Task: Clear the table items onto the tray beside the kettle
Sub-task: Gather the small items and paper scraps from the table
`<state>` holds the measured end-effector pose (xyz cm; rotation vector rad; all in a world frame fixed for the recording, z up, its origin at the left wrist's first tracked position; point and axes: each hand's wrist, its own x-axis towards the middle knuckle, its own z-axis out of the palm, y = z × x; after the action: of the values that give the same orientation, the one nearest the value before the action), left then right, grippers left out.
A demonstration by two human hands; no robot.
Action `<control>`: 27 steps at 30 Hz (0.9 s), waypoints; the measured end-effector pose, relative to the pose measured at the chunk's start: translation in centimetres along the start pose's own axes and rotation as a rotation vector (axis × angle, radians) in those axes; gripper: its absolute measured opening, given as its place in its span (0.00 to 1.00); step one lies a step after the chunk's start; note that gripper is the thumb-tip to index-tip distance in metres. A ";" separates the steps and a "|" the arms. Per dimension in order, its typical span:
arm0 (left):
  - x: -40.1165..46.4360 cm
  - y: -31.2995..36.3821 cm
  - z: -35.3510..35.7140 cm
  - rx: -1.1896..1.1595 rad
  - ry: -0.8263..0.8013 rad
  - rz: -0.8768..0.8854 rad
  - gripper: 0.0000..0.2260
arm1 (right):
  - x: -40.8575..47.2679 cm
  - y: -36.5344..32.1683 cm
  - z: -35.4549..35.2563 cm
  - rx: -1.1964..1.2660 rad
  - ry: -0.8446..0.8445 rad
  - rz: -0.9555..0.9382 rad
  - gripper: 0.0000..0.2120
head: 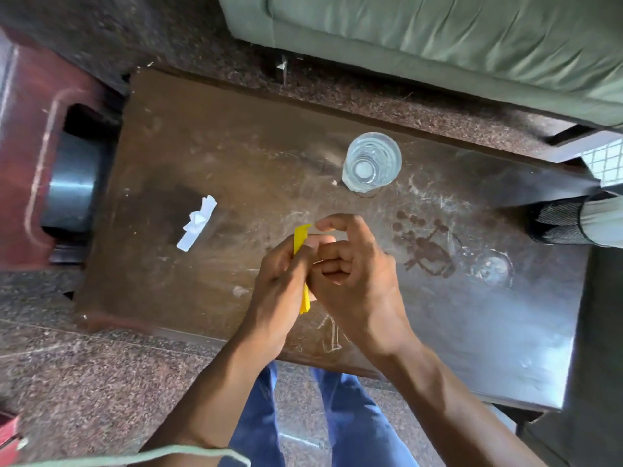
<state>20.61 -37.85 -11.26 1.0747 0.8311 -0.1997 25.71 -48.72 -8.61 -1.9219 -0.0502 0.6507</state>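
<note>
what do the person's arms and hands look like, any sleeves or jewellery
Both forearms are bare as far as the view shows, with no sleeves in sight. The left hand and right hand wear no gloves, and no rings or watch show. A thin dark thread or band seems to circle the left wrist.

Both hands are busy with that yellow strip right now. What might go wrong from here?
The left hand grips the yellow strip while the right hand works beside it, so it may slip. The water glass stands just beyond and could be knocked. The crumpled white paper might get forgotten.
</note>
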 end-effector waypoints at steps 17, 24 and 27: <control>2.4 1.8 -9.0 0.076 0.256 0.130 0.09 | 3.2 5.1 1.9 -0.855 -0.319 -0.220 0.23; 2.5 1.5 -11.3 0.050 0.294 0.129 0.09 | 2.3 7.7 5.2 -1.141 -0.468 -0.302 0.30; 2.4 1.7 -12.2 0.037 0.314 0.114 0.09 | 2.3 8.0 5.9 -1.213 -0.490 -0.338 0.30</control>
<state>17.05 -26.21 -14.35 1.2023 1.0458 0.0523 22.92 -46.54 -18.18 -2.7018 -1.3048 0.9457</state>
